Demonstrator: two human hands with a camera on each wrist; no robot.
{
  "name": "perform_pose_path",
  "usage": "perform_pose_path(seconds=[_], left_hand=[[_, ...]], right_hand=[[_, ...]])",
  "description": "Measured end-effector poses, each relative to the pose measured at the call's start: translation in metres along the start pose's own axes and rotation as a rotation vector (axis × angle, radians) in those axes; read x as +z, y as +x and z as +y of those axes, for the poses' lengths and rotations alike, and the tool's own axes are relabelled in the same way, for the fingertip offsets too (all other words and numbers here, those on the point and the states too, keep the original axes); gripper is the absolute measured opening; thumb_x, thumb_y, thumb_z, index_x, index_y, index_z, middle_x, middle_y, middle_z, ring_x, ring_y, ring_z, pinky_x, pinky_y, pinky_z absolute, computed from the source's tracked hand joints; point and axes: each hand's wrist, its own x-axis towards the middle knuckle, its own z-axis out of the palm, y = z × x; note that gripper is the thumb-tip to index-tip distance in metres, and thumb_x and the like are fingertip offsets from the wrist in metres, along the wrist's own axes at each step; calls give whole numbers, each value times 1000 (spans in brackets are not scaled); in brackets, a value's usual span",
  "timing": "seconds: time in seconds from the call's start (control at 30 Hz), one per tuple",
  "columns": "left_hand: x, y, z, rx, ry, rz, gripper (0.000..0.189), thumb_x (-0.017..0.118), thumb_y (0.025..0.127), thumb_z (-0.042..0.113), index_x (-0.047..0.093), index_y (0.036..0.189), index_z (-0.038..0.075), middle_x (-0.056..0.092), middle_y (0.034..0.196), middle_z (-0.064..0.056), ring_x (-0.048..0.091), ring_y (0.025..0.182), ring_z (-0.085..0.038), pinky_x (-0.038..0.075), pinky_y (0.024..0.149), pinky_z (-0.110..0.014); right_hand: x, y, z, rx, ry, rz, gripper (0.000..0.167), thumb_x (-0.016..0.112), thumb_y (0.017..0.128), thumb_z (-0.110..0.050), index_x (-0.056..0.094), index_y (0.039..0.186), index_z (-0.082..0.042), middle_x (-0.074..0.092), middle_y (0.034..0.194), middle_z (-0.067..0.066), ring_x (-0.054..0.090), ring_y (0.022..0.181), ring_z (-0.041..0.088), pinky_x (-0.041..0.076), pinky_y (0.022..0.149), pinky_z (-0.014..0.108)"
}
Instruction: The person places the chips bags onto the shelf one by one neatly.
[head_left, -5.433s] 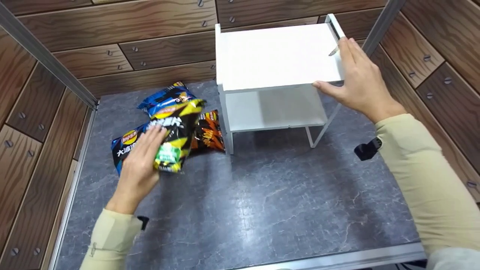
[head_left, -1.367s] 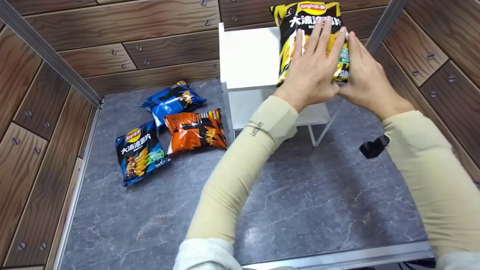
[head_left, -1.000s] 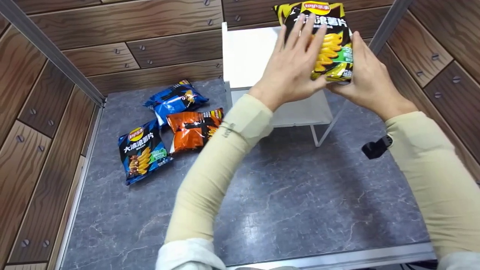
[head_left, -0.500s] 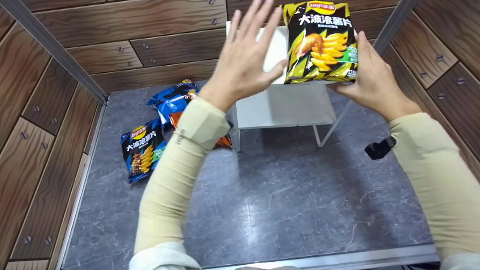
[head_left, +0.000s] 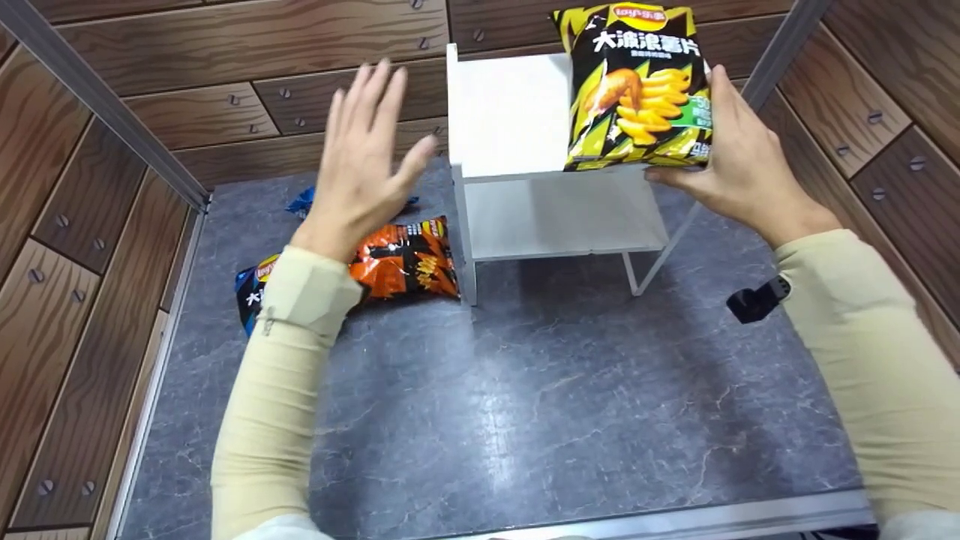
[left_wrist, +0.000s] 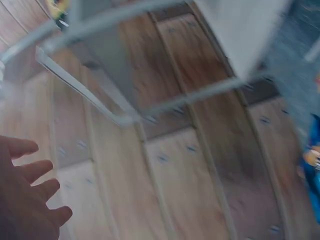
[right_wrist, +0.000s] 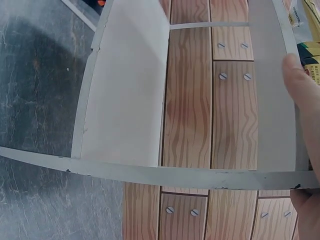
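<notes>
Head view | right hand (head_left: 750,165) grips two-tier shelf (head_left: 510,112), steadying it, I judge | Lay's chip bag (head_left: 637,97) alongside | left hand (head_left: 356,169) spread, empty

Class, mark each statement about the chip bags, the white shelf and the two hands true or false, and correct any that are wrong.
1. The yellow-and-black bag is at the right end of the top of the white shelf, as the head view shows it. True.
2. The left hand is gripping a bag. False: the left hand holds nothing, and its fingers are straight.
3. The right hand is at the same end of the shelf as the yellow-and-black bag. True.
4. The orange bag lies on the lower board. False: the orange bag lies on the grey floor, left of the shelf.
5. In the head view, the left sleeve hides part of a blue bag. True.
</notes>
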Motion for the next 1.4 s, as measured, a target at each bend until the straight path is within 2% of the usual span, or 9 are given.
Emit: perform_pose_path(seconds=[0.1,0.3,0.43,0.7,0.93,1.2,1.3,1.4], left_hand=[[14,-15,-22,-60,-4,-20,77,34,99,61,15,160,17,13,168,-5,4,156,-21,-6,126,-40],[46,-44,-56,-145,-65,-125,78,35,99,62,15,160,19,12,168,-6,3,156,-25,-4,127,-43],[68,-64,-72,-185,-94,-211,80,34,99,64,14,160,18,11,168,-8,2,156,-28,-3,126,-46],[114,-95,-93,-207,-44,-336,80,43,98,61,16,160,19,9,168,-7,3,156,-32,0,126,-52],[147,-105,-105,-221,14,-403,89,65,90,50,21,160,17,11,168,-9,2,156,-33,4,125,-57],[172,-103,-106,-161,151,-441,109,84,75,38,20,159,13,13,167,-14,7,155,-36,9,123,-60],[180,-104,-106,-195,185,-448,114,88,71,34,19,160,16,14,167,-12,7,155,-36,8,122,-64],[188,-109,-106,-268,195,-469,117,90,69,31,17,160,21,11,168,-9,5,155,-36,5,119,-69]], right_hand=[[-1,0,0,2,-6,4,119,85,76,-37,7,159,-3,20,162,23,25,149,39,25,119,60],[0,0,0,-8,-7,15,118,86,76,-36,8,159,-3,22,162,23,27,148,39,25,119,58],[1,-2,0,-10,-1,16,118,86,76,-36,8,159,-3,21,163,22,25,150,37,25,120,56],[1,-2,1,14,4,3,118,85,77,-37,6,159,-3,18,163,22,23,151,37,23,121,57],[0,1,0,23,-4,4,119,85,76,-39,8,159,-5,20,163,21,25,150,37,24,120,57],[-1,-1,2,33,2,17,118,85,76,-39,9,160,-7,22,163,18,26,150,35,25,120,56],[0,-2,1,27,6,20,117,85,76,-38,9,160,-8,23,163,17,27,149,34,27,119,57],[4,-1,-1,4,10,34,116,85,76,-39,11,159,-7,24,163,17,28,149,32,28,119,56]])
